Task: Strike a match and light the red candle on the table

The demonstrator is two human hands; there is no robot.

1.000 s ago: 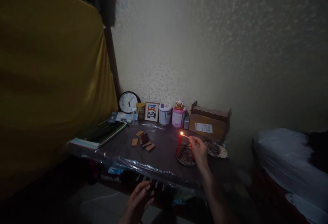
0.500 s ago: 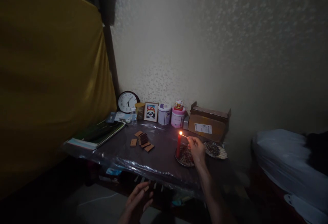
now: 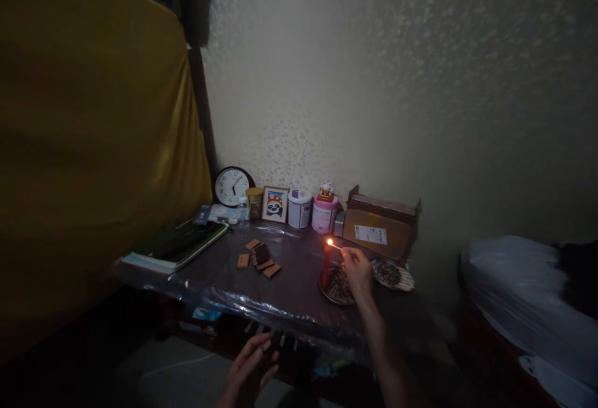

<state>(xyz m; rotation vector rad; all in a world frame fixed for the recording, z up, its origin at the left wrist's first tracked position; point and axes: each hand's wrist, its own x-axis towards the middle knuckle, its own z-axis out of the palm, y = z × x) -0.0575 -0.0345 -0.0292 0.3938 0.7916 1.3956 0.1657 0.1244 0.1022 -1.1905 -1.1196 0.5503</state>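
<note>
My right hand point(image 3: 359, 271) pinches a thin pale match point(image 3: 336, 246) between thumb and fingers. The tip of the match meets the bright flame at the top of a red candle point(image 3: 326, 266). Upright, the candle stands in a round metal dish point(image 3: 332, 298) strewn with dark bits. Below the table's front edge, my left hand point(image 3: 252, 361) has its fingers curled round a small tan piece point(image 3: 266, 345), mostly covered by them. Several flat brown pieces point(image 3: 269, 269) lie loosely grouped on the table's left half.
A second dish point(image 3: 380, 276) of dark bits and matches sits right of my wrist. Along the wall stand a clock point(image 3: 233, 185), a framed panda picture point(image 3: 275, 204), two canisters point(image 3: 299, 210) and a cardboard box point(image 3: 380, 224). Plastic sheeting covers the table point(image 3: 289, 283). A yellow cloth point(image 3: 93, 146) hangs left.
Almost nothing differs. My right hand still holds the match at the candle's top, having shifted only very slightly, and my left hand keeps its place.
</note>
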